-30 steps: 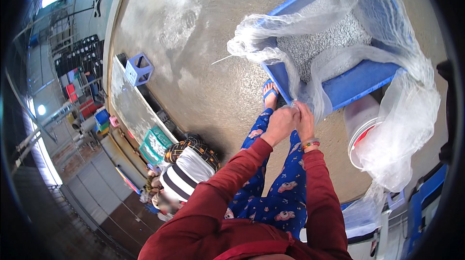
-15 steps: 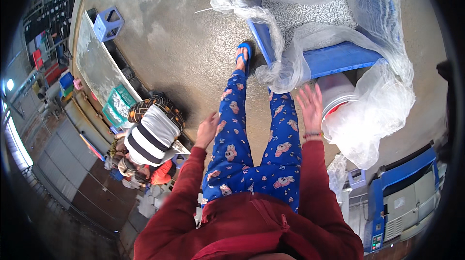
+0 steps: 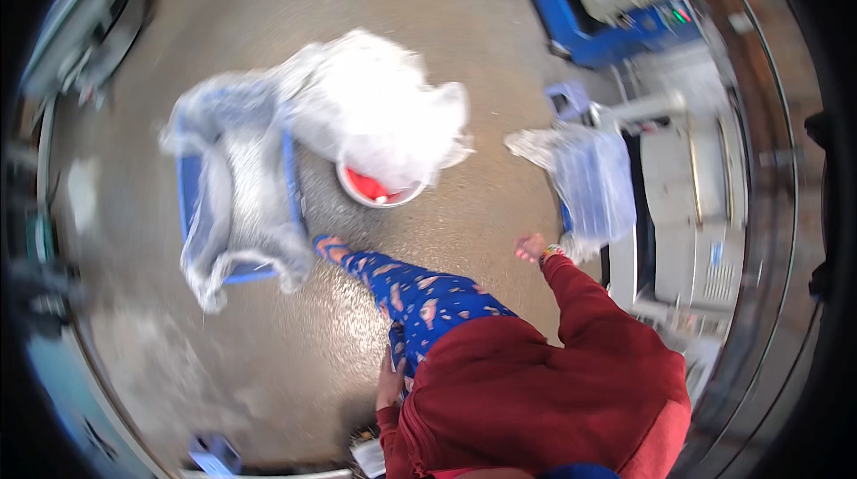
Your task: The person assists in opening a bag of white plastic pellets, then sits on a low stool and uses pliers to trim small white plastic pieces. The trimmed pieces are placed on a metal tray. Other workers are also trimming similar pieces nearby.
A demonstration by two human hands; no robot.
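My right hand (image 3: 530, 247) hangs over the floor with nothing visible in it, its fingers loosely apart. It is nearest to a blue crate (image 3: 596, 184) draped in clear plastic. Low beside my thigh is my left hand (image 3: 390, 381), fingers stretched down along the patterned blue trousers (image 3: 437, 296) and seemingly empty. Ahead and to the left stands a blue tub (image 3: 290, 177) lined with clear plastic, with small pale pieces (image 3: 250, 166) inside. A white bucket (image 3: 366, 199) with something red in it sits beside the tub, partly covered by a bunched plastic sheet (image 3: 357, 91).
A blue and grey machine (image 3: 580, 33) stands at the far right, and a pale machine (image 3: 687, 211) lines the right side. Two small plastic stools, one (image 3: 568, 99) by the machines and one (image 3: 214, 454) at lower left, rest on the wet concrete floor (image 3: 161, 345).
My view and body have turned to the right. The tub now lies to my left, my right hand has moved away from the bucket, and the machines have come closer.
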